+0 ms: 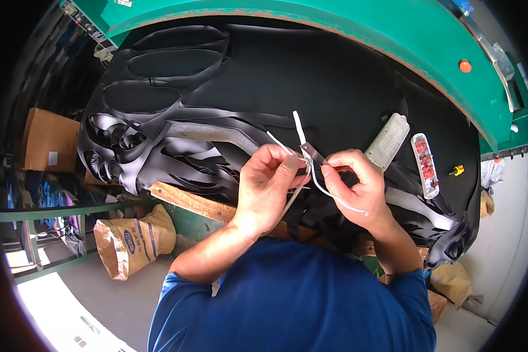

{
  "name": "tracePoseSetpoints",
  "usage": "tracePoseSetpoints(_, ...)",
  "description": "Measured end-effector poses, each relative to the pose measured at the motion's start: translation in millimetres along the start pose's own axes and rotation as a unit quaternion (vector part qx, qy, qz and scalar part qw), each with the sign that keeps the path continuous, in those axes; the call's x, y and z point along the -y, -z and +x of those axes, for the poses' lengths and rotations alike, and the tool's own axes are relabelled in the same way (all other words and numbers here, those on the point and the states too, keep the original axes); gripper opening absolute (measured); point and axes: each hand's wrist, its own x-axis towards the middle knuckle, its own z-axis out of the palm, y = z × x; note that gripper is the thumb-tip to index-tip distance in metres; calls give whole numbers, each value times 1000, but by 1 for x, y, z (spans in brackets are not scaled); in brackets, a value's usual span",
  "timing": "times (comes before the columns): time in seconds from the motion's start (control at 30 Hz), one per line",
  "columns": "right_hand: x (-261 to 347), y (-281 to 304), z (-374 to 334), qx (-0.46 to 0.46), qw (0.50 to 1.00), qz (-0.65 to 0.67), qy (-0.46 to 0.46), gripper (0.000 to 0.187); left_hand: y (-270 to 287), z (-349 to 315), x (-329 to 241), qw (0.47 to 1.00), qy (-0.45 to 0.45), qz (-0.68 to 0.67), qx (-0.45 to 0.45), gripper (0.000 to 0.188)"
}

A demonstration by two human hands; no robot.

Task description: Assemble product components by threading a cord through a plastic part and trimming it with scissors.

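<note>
One blue shirt (pixel 293 299) in foreground; two hands, left hand (pixel 263 188) pinching white cord (pixel 299 127), right hand (pixel 355 182) gripping one dark flat tool (pixel 313 154), above the black-covered table's (pixel 317 70) front edge; toward its right edge, two long casings (pixel 388 142), one yellow piece (pixel 456 170); beyond, green machine (pixel 358 23); floor left, one paper sack (pixel 136 240)

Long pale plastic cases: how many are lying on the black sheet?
2. The plain case lies just beyond the right hand; the case with red parts lies to its right. The crumpled black material could hide others.
</note>
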Motion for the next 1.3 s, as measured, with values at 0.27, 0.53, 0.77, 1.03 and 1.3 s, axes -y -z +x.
tracePoseSetpoints(0.27, -6, 0, 8, 32, 999, -33, 15, 12, -2, -1, 11, 999, -12, 11, 30, 7)
tracePoseSetpoints(0.53, -5, 0, 4, 40, 999, -21, 15, 14, 1, -2, 19, 999, -12, -35, 37, 6)
tracePoseSetpoints(0.77, -8, -2, -5, 12, 997, 63, -38, 14, 8, -5, 15, 995, -60, 7, 82, 12)
tracePoseSetpoints(1.03, -12, 10, -10, -18, 996, 72, -46, 12, 9, 2, -4, 997, 71, -5, 29, 13)
tracePoseSetpoints(1.3, -3, 13, -10, 29, 998, 48, -15, 15, 14, 0, 1, 996, 86, -26, 26, 15)
